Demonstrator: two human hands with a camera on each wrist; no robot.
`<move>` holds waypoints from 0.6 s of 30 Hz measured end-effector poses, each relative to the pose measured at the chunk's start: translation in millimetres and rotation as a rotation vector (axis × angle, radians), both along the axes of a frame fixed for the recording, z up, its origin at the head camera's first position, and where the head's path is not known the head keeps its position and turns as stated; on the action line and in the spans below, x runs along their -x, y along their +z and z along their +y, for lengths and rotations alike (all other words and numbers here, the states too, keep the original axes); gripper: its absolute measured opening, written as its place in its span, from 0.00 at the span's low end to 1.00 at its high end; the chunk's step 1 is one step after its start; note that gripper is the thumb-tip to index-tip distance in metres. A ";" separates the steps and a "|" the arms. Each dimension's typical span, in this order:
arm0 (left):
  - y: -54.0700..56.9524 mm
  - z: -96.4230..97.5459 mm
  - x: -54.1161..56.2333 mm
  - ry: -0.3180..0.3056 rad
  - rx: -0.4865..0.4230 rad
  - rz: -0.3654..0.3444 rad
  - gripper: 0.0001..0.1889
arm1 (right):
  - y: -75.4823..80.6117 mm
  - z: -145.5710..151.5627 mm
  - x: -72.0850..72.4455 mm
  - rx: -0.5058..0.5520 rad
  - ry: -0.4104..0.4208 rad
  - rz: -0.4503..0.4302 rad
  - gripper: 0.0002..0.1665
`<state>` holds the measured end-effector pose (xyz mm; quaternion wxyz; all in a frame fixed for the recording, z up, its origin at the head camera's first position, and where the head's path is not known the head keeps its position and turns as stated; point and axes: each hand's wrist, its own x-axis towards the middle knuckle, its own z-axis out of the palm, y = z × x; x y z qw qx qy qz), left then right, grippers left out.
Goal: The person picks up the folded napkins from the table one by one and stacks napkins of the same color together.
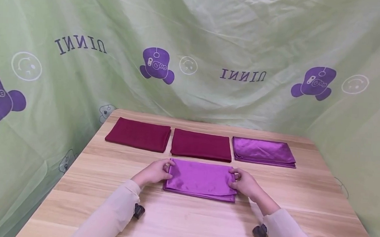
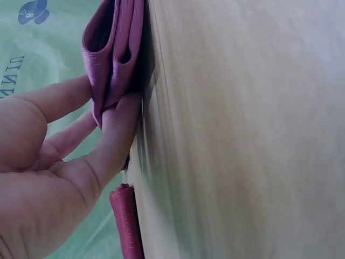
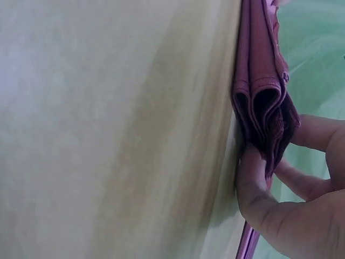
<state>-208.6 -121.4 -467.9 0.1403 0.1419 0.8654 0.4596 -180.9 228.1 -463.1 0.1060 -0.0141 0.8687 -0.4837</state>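
A folded bright purple satin cloth (image 1: 201, 178) lies near the middle of the table, its layers stacked with the front edges slightly offset. My left hand (image 1: 155, 171) pinches its left end; in the left wrist view, fingers lie along one face of the folds (image 2: 125, 48) and another reaches in beside the tabletop. At the opposite end, my right hand (image 1: 245, 182) pinches the cloth. The right wrist view shows looped layers (image 3: 261, 81) of the cloth between that hand's fingers, low against the wood.
Behind the held cloth, two folded dark red cloths (image 1: 138, 134) and a folded purple cloth (image 1: 263, 151) form a row along the back of the wooden table (image 1: 183, 225). A green printed curtain (image 1: 208, 32) hangs around the table. Small black devices (image 1: 138, 211) sit at both wrists.
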 end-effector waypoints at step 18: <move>-5.9 -3.0 1.8 0.043 -0.312 -0.199 0.23 | 0.8 -7.7 3.1 0.174 -0.064 -0.054 0.34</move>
